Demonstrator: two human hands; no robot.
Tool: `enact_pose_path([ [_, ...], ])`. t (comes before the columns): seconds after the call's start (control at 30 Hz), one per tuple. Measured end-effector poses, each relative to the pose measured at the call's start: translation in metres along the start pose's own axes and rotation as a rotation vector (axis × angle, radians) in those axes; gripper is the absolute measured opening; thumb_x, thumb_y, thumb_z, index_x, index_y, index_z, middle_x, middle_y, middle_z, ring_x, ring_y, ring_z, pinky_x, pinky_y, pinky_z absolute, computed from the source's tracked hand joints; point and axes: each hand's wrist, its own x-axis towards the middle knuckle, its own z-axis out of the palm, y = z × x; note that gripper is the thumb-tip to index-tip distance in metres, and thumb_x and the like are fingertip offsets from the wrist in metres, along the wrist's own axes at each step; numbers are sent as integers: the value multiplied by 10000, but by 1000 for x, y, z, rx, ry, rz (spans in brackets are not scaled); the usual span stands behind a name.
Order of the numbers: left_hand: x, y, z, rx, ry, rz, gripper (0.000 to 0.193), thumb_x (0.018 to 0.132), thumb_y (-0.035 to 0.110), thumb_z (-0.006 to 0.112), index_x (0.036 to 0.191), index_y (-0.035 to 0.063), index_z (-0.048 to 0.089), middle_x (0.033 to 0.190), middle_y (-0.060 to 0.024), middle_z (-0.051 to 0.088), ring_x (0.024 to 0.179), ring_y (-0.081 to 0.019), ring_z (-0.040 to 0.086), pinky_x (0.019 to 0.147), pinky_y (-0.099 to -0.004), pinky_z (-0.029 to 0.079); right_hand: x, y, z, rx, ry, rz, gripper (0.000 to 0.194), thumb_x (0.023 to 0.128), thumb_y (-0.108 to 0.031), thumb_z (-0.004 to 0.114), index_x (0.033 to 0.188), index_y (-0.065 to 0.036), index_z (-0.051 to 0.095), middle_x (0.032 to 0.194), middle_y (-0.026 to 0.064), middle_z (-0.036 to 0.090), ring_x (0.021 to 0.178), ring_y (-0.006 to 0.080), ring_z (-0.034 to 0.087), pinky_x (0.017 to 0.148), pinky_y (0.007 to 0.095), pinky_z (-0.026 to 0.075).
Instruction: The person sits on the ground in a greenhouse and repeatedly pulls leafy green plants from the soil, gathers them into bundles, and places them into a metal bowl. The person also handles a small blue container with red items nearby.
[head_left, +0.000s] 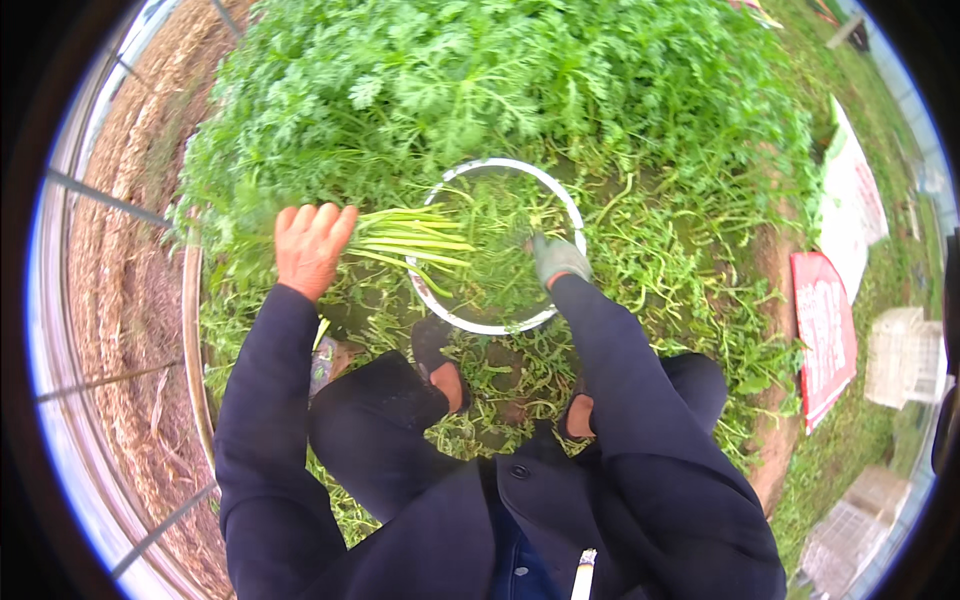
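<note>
My bare left hand (313, 244) is closed around a bunch of cut leafy greens, its pale green stems (412, 238) pointing right over the edge of a white ring (579, 221). The leafy end of the bunch lies left of the hand and is blurred. My right hand (564, 261) wears a light grey-green glove and is at the right side of the ring, fingers pointing inward. Its fingertips are blurred against the greenery, so I cannot tell whether it grips anything. Loose leaf trimmings (495, 259) show within the ring.
A dense bed of feathery-leaved greens (480, 82) stands ahead. Trimmings (660, 247) litter the soil around my shoes (431, 345). To the right lie a red printed sack (823, 334), a white sack (847, 202) and pale crates (900, 356). Metal bars (109, 196) cross the left side.
</note>
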Motion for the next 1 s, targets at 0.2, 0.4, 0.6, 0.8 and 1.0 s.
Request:
enact_pose_path([
  [0.2,-20,31,26,-78,-197,-241,423,639,7,647,1026,179,637,843,-8,568,802,-228,577,714,-385,412,6,16,-109,-182,9,-56,682,970,-628,357,1131,-59,697,1024,201,701,984,346,669,900,438,503],
  [0.4,-43,45,43,-115,-387,-217,564,580,48,794,1103,178,627,936,-27,628,855,-253,614,718,-409,439,-98,164,-198,693,331,-24,653,945,-523,570,1271,42,590,1204,250,636,1194,298,588,1030,392,442],
  [0.6,-38,51,46,-146,-408,-161,545,570,31,802,1068,168,630,914,-32,618,843,-253,618,721,-412,437,-194,248,-153,502,930,266,502,957,-420,603,1084,60,676,824,139,713,740,180,665,686,314,507],
  [0.8,-29,57,52,-162,-371,-153,581,551,42,811,1090,162,629,912,-37,610,843,-258,614,730,-411,439,-202,297,-80,718,909,258,454,919,-392,671,1090,29,680,858,152,716,753,189,656,715,326,516],
  [1.0,-45,51,57,-189,-415,-162,586,571,53,821,1114,171,635,997,-35,636,910,-254,631,766,-416,454,-182,407,-48,670,889,703,590,905,-548,580,1090,3,679,969,248,698,938,399,666,842,432,493],
])
